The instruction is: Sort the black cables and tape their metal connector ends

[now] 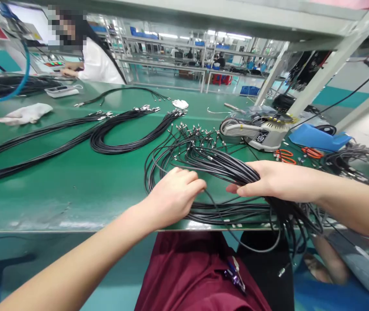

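Observation:
Black cables with metal connector ends lie in a loose pile on the green tabletop in front of me. My right hand [252, 183] is wrapped round a thick bundle of black cables [225, 164], whose tails hang over the table's front edge. To its left, my left hand [179, 192] is closed on a single black cable [215, 207] that droops below the edge in a loop. More loose cables [153, 162] curve behind and beneath my left hand. Connector ends [200, 131] fan out beyond the bundle.
A U-shaped cable bundle [119, 147] and longer cables [42, 134] lie left on the green table [83, 194]. A tape dispenser [262, 134], orange-handled scissors [284, 156] and a blue tray [320, 138] stand right. A co-worker [98, 60] sits across; shelf posts [326, 60] rise right.

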Tool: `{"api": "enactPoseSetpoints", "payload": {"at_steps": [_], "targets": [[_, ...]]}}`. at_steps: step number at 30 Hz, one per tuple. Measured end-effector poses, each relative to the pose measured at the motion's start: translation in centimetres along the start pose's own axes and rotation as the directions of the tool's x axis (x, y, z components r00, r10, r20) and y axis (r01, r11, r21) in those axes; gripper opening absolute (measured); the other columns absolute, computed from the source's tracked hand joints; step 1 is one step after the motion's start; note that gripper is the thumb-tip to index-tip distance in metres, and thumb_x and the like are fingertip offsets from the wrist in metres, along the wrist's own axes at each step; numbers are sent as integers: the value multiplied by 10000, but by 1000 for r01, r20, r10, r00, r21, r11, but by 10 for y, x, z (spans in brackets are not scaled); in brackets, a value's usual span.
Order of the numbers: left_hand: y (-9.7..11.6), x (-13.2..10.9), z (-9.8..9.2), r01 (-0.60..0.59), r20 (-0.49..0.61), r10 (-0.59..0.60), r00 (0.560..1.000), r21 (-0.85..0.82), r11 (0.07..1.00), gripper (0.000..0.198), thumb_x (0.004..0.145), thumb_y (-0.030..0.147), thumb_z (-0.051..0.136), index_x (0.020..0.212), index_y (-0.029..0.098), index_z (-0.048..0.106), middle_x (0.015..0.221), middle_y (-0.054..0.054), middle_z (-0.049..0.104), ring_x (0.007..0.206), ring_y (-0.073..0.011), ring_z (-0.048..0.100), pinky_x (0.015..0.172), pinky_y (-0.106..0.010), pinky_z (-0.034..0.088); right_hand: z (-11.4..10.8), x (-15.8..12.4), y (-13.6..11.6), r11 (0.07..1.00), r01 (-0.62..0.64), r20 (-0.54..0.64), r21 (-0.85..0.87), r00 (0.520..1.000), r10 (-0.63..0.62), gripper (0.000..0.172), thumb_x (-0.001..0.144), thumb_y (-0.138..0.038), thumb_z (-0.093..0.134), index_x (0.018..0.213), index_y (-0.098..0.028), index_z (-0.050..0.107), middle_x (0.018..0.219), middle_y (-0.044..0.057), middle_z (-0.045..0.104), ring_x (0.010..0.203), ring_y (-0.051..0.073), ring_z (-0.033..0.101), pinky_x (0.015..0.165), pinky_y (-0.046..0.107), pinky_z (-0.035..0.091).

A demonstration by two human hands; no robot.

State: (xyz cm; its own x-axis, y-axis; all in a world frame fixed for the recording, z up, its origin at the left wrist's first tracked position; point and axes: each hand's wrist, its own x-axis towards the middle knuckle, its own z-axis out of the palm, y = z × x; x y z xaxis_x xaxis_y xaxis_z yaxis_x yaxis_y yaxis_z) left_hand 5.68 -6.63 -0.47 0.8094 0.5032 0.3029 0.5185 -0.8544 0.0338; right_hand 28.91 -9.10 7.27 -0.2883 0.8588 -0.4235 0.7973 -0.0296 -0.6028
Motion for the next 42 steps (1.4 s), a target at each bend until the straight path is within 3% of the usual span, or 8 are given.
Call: {"api": "enactPoseSetpoints", "payload": {"at_steps": [7, 11, 18, 23, 26, 31, 35, 42], "targets": [[4, 5, 21, -47, -165, 41, 985, -31, 998, 227, 902, 145, 396, 981, 152, 608, 906, -76, 634, 874, -193, 567, 770, -313, 431, 33, 4, 15, 887, -14, 194, 461, 977, -86, 250, 762, -304, 636, 944, -147, 567, 976, 74, 697, 792, 195, 697, 747, 290, 527], [-26, -27, 6, -28, -163, 24, 986, -27, 999, 197, 895, 161, 416, 969, 151, 598, 892, -77, 636, 857, -196, 557, 798, -341, 437, 32, 2, 16, 924, 5, 199, 384, 976, -88, 151, 795, -283, 593, 870, -156, 562, 879, 51, 712, 578, 128, 660, 602, 241, 501], [-58, -79, -1, -47, 107, 43, 993, 38, 998, 229, 871, 201, 469, 1019, 253, 636, 770, -13, 607, 734, -162, 548, 905, -432, 383, 33, 5, 17, 921, 54, 127, 387, 986, -111, 98, 764, -217, 565, 840, -168, 529, 707, 24, 690, 477, 92, 576, 474, 182, 450], [-81, -98, 19, 56, -92, -58, 994, -19, 998, 295, 871, 276, 473, 1121, 345, 612, 675, 5, 570, 646, -176, 522, 687, -382, 429, 49, 5, 20, 933, 84, 63, 349, 992, -113, 74, 741, -187, 487, 815, -187, 488, 646, -4, 626, 427, 81, 517, 398, 167, 420], [-83, -91, 34, 101, -199, -110, 974, -54, 993, 328, 868, 275, 489, 1167, 375, 579, 747, -2, 622, 691, -188, 551, 655, -359, 444, 48, 5, 19, 940, 109, 34, 323, 991, -127, 101, 730, -184, 459, 828, -190, 483, 679, -2, 632, 426, 84, 519, 396, 174, 424], [-28, -36, 55, -162, -229, 144, 963, -65, 985, 269, 892, 224, 472, 1112, 245, 625, 715, -31, 621, 638, -148, 550, 577, -258, 442, 42, 6, 18, 970, 239, -157, 46, 961, -229, 80, 735, -238, 495, 774, -183, 538, 733, 20, 647, 597, 134, 564, 520, 201, 432], [2, 3, 61, -183, -288, 140, 947, -128, 975, 230, 894, 143, 453, 1007, 194, 646, 948, -74, 680, 883, -193, 607, 799, -328, 469, 49, 8, 20, 953, 300, -166, -53, 938, -304, 108, 709, -199, 528, 805, -179, 574, 823, 30, 667, 721, 165, 579, 635, 223, 437], [-30, -14, 25, -160, -112, 143, 983, -162, 974, 162, 886, 245, 526, 915, 183, 673, 822, -49, 686, 814, -165, 597, 764, -305, 458, 64, 10, 26, 944, 238, -37, 227, 971, -236, 127, 805, -153, 476, 897, -197, 554, 723, -29, 641, 545, 106, 565, 550, 194, 429]]}}
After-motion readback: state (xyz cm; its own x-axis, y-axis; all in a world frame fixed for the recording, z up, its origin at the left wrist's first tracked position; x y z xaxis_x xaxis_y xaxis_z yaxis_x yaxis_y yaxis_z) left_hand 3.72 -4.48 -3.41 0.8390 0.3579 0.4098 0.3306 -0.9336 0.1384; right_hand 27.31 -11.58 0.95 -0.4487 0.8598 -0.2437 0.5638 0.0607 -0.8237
